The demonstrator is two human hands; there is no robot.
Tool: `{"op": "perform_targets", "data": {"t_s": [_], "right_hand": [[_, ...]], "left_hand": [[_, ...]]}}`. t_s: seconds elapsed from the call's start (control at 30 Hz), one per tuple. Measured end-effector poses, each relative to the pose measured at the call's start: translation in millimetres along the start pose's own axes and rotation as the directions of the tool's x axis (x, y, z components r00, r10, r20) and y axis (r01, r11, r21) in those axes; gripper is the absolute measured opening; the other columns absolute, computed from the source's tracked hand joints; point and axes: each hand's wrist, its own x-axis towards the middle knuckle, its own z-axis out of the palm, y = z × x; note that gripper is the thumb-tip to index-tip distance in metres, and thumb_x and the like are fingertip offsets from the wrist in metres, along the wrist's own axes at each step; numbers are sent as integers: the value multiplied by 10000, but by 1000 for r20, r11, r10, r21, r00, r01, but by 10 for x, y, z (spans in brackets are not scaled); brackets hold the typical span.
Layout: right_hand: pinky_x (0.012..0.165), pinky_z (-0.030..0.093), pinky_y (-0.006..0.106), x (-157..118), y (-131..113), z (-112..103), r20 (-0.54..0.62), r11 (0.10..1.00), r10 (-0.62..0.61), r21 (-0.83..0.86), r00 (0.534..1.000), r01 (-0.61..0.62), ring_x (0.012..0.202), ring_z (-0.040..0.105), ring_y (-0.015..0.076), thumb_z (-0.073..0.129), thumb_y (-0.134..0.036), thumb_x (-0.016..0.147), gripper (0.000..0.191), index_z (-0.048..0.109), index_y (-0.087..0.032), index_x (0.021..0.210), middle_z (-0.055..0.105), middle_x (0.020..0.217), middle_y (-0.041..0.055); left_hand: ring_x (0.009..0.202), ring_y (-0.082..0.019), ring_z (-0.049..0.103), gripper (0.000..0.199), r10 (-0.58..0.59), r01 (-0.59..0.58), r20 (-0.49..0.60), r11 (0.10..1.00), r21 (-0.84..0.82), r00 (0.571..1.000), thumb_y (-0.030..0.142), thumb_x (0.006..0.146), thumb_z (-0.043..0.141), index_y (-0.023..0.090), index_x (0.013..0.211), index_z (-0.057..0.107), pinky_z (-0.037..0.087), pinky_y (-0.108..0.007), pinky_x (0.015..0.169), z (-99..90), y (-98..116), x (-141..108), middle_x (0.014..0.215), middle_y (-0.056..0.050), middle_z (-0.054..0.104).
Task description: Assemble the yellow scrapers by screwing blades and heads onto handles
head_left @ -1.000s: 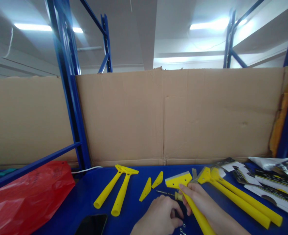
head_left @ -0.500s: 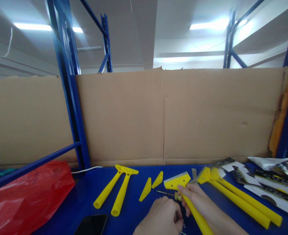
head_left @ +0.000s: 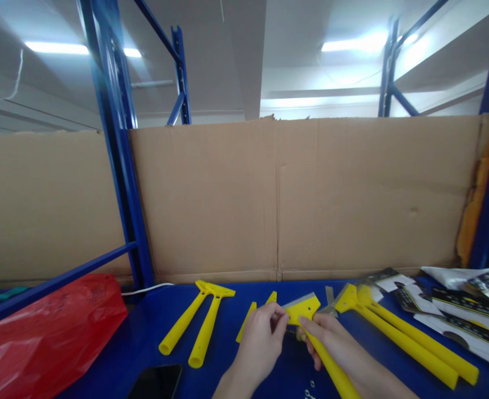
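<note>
My right hand (head_left: 331, 338) is closed round the neck of a yellow scraper (head_left: 304, 308) with a metal blade along its head. Part of a screwdriver handle (head_left: 300, 333) shows beneath that hand. At the left end of the scraper head is my left hand (head_left: 264, 332), its fingers pinched together; what they hold, if anything, is too small to tell. Two yellow blade covers (head_left: 246, 321) lie partly hidden behind my left hand. Small metal screws (head_left: 308, 394) rest on the blue table below the hands.
Two yellow handles (head_left: 211, 327) lie to the left, near a black phone (head_left: 156, 381) and a red bag (head_left: 53, 338). On the right are two long yellow scrapers (head_left: 410, 343) and packaging cards (head_left: 468, 327). Cardboard (head_left: 277, 199) stands behind the table.
My left hand has moved up and left from over the table to the left end of the scraper head. It now covers parts of the blade covers and uncovers the small screws.
</note>
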Motion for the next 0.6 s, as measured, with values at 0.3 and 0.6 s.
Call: {"op": "perform_targets", "data": {"t_s": [0.3, 0.6], "right_hand": [[405, 371, 199, 19, 24, 53, 31, 999, 28, -32, 999, -27, 354, 459, 73, 443, -239, 898, 219, 531, -158, 714, 514, 495, -48], [417, 384, 199, 4, 26, 42, 17, 999, 34, -12, 999, -34, 377, 470, 75, 495, -274, 874, 204, 546, -163, 711, 524, 511, -42]], "left_hand": [[561, -138, 508, 177, -106, 106, -22, 994, -25, 994, 289, 776, 508, 174, 683, 606, 342, -241, 557, 12, -77, 51, 599, 0, 582], [553, -141, 494, 154, -151, 153, 33, 986, -63, 988, 274, 738, 541, 172, 640, 603, 341, -242, 549, -16, -106, 54, 569, 0, 552]]}}
